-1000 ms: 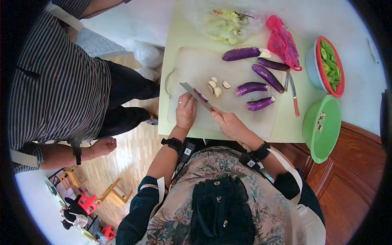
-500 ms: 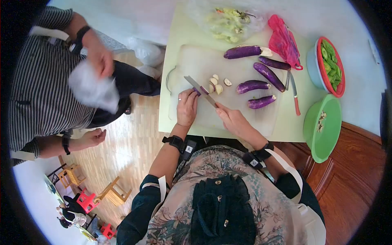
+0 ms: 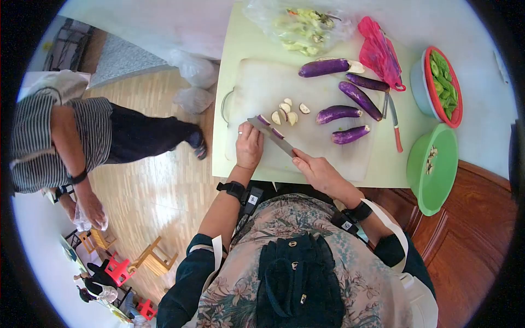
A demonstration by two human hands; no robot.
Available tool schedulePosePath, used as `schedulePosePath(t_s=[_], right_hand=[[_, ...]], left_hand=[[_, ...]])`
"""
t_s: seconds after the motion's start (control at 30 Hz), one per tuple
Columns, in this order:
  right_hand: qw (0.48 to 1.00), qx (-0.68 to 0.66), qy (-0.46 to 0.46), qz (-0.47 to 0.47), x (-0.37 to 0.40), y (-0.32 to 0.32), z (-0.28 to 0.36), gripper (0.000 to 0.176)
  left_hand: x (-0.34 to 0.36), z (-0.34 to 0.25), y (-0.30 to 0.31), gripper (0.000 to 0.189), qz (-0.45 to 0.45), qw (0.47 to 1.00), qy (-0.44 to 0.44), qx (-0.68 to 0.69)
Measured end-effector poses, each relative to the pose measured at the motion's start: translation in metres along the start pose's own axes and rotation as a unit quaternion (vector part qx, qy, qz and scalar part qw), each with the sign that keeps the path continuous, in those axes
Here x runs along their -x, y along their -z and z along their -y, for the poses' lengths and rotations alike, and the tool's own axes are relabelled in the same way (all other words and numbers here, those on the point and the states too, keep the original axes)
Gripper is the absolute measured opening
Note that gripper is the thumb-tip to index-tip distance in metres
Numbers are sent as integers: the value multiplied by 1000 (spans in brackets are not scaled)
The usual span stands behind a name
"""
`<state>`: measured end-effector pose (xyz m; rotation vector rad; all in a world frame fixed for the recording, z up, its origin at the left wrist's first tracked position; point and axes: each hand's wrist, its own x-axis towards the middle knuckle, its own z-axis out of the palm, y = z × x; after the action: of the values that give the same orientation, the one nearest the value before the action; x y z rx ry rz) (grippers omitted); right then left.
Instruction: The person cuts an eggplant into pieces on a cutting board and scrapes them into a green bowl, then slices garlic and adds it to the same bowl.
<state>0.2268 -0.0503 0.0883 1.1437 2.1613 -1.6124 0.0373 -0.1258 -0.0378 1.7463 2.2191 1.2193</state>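
My right hand [image 3: 322, 174] grips the handle of a kitchen knife [image 3: 281, 143], its blade slanting up-left across the white cutting board [image 3: 251, 82]. Against the blade's near side, my left hand [image 3: 250, 147] has its fingers curled down on an eggplant piece, mostly hidden by fingers and blade. Two purple-skinned slices lie along the blade's far side, one a freshly cut eggplant slice [image 3: 278, 133]. Beyond them sit several pale eggplant chunks [image 3: 292, 118]. Whole eggplants, such as a short one [image 3: 350, 135] and a longer one [image 3: 360, 101], rest on the board's right part.
A second knife [image 3: 397, 139] with a red-brown handle lies right of the board. A green basin [image 3: 444, 186] holds pale scraps; a red basket [image 3: 459, 117] holds green peppers. A pink bag [image 3: 377, 54] and a clear bag [image 3: 262, 16] sit behind. Another person [image 3: 82, 131] stands left.
The knife blade has come down and slightly nearer me, and cut slices now lie along its far side. The other person has moved away leftward, with the plastic bag lower.
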Motion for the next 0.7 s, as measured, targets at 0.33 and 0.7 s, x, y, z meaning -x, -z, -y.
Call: schedulePosePath(t_s=[0.33,0.7], right_hand=[[998,-31,53,-33,-41,-17,-5,48],[983,-165,-81,-7,-43,-12,4,48]], left_hand=[[-3,-3,3,19,-21,1000,-4,15],[-4,-1,0,25,-58,998,-23,19]])
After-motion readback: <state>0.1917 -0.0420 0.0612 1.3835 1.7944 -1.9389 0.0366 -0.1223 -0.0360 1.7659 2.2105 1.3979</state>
